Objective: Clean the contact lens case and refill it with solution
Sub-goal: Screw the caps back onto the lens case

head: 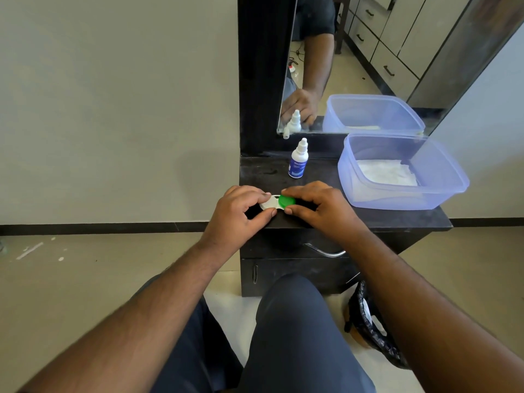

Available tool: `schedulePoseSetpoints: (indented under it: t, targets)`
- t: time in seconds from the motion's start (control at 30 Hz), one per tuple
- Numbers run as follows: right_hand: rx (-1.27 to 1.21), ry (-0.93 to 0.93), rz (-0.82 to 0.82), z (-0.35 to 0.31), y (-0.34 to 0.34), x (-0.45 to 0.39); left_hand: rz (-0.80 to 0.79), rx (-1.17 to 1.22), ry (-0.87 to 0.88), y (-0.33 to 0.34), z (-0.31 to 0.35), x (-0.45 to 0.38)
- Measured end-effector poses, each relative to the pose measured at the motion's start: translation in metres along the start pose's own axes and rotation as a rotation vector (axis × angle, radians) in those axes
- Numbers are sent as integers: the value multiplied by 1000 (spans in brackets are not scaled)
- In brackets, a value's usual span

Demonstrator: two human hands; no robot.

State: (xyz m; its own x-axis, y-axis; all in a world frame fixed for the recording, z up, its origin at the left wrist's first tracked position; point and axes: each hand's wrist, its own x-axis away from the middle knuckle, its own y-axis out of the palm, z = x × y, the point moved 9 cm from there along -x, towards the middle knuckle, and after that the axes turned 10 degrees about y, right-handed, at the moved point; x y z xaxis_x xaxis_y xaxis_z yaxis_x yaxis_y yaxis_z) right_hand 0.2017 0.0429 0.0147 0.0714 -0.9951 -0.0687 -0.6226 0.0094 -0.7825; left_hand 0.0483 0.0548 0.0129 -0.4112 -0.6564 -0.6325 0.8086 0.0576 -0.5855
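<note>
Contact lens case [276,202]: lies flat on the front edge of the dark vanity top [368,217], between my 2 hands; 1 white cap on the left well, 1 green cap [287,200] on the right well.
Left hand [241,211]: I have thumb and fingers curled round the white end, pinning the case to the top.
Right hand [320,205]: forefinger and thumb pinch the green cap from both sides; the other fingers are curled in behind.
Step in hand: I judge this as working the green cap, with both caps seated on the case; whether I am loosening or tightening it I cannot tell.
Solution bottle [298,160]: stands upright behind the case, capped, near but apart from both hands.
Plastic tub [442,191]: to the right, open, with a white cloth [388,173] lying in its bottom.
Next move calls for: a firm hold on the white end while the right hand twists, then a free hand for the bottle.
Risk: the small case could skid off the front edge.
</note>
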Motion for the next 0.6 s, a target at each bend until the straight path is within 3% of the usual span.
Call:
schedulePoseSetpoints:
  t: [0.27, 0.43, 0.6]
  targets:
    - [18, -34, 120, -3, -4, 5, 27, 10, 21, -1, 0, 1]
    - [-116, -16, 58, 3, -6, 5, 25, 12, 19, -1, 0, 1]
    - [-81, -22, 50, 2, -5, 1, 14, 20, 15, 0, 0, 0]
